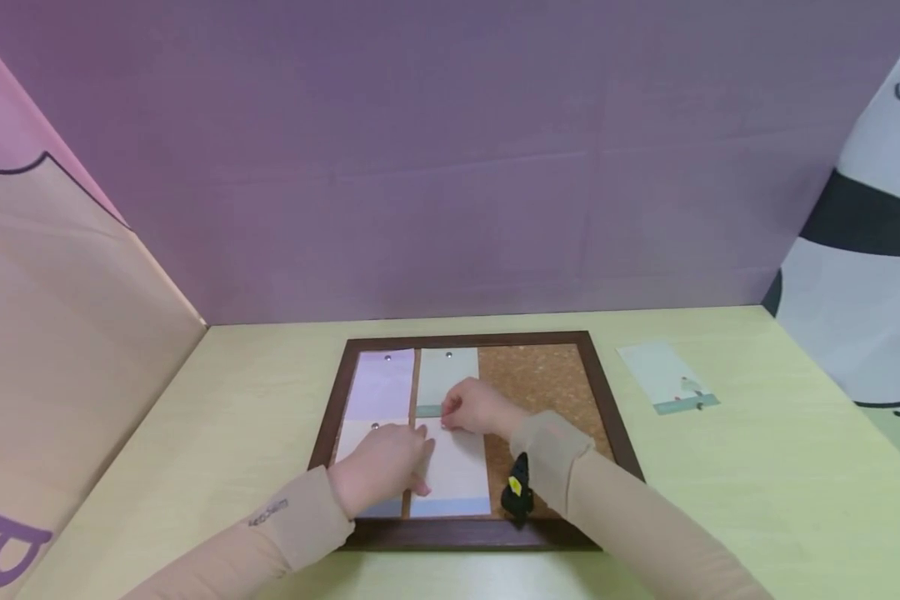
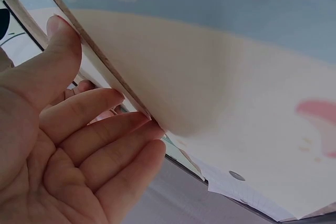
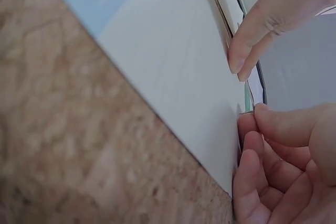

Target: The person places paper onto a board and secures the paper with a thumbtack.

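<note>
A brown-framed corkboard (image 1: pixel 547 379) lies on the table with several paper sheets on it. My right hand (image 1: pixel 480 407) is at the top edge of a white sheet with a blue lower strip (image 1: pixel 453 475). Its thumb and index finger pinch a thumbtack (image 3: pixel 247 112), of which only a thin edge shows in the right wrist view. My left hand (image 1: pixel 382 467) rests over the left column, its nearly straight fingertips touching the same sheet's left edge. Above that sheet, a pale sheet with a green strip (image 1: pixel 448 372) carries a silver tack at its top.
A lilac sheet (image 1: pixel 380 387) is tacked at the board's upper left, with another white sheet below it, partly under my left hand. Bare cork fills the right column. On the table to the right lies a loose illustrated sheet (image 1: pixel 663 375) with a tack (image 1: pixel 700 407) near its lower edge.
</note>
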Action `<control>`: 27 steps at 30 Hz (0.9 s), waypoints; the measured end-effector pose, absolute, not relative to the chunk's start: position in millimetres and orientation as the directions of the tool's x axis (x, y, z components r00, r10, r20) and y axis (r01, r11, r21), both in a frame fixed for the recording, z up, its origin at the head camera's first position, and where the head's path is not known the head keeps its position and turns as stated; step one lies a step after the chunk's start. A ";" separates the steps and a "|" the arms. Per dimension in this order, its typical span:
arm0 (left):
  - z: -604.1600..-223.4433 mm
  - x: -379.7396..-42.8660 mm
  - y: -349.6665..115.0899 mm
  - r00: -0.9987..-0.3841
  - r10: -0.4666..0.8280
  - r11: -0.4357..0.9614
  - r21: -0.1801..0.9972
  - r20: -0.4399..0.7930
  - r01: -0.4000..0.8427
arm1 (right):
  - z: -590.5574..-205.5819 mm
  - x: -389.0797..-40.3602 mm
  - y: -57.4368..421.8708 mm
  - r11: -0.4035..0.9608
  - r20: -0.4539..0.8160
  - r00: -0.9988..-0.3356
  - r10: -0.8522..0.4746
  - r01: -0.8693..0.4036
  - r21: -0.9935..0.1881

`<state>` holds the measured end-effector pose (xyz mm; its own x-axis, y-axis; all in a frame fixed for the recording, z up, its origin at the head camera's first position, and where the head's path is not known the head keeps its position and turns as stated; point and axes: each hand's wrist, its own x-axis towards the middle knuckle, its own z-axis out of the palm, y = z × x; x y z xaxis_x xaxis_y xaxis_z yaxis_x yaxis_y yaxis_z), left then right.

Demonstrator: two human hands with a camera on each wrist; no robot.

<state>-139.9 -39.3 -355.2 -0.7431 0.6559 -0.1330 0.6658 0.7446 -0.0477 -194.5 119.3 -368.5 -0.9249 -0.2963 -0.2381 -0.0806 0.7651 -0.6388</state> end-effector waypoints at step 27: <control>-358.2 -141.6 -40.0 -0.773 0.620 0.783 0.038 -0.132 0.621 | -363.3 -198.1 116.0 0.853 -0.294 -0.933 -0.207 -0.025 -0.522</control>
